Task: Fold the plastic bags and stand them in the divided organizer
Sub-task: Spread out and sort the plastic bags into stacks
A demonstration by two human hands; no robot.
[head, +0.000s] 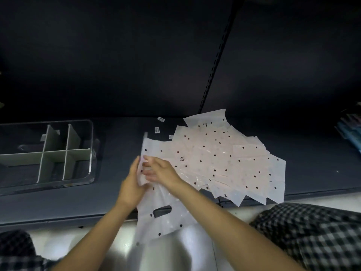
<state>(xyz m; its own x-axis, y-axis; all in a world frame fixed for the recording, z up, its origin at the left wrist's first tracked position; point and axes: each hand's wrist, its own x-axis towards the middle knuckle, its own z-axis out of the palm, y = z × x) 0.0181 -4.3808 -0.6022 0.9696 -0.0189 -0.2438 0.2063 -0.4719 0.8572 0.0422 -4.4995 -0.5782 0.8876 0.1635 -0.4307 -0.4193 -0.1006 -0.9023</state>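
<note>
Clearly both hands, left [131, 185] and right [163, 171], pinch one dotted bag [162, 218]; fingertips hidden behind its folds

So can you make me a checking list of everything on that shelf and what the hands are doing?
Surface: dark shelf, low by the pale floor.
Job's things: clear divided organizer at left, no bags seen inside; pile of dotted plastic bags spread at right; one dotted bag hanging over the shelf edge.
Clutter: small white labels behind the bags.
Hands: left hand and right hand both grip the one bag.
Cables: nothing seen.
Surroundings: dark back panel; checked clothing.
</note>
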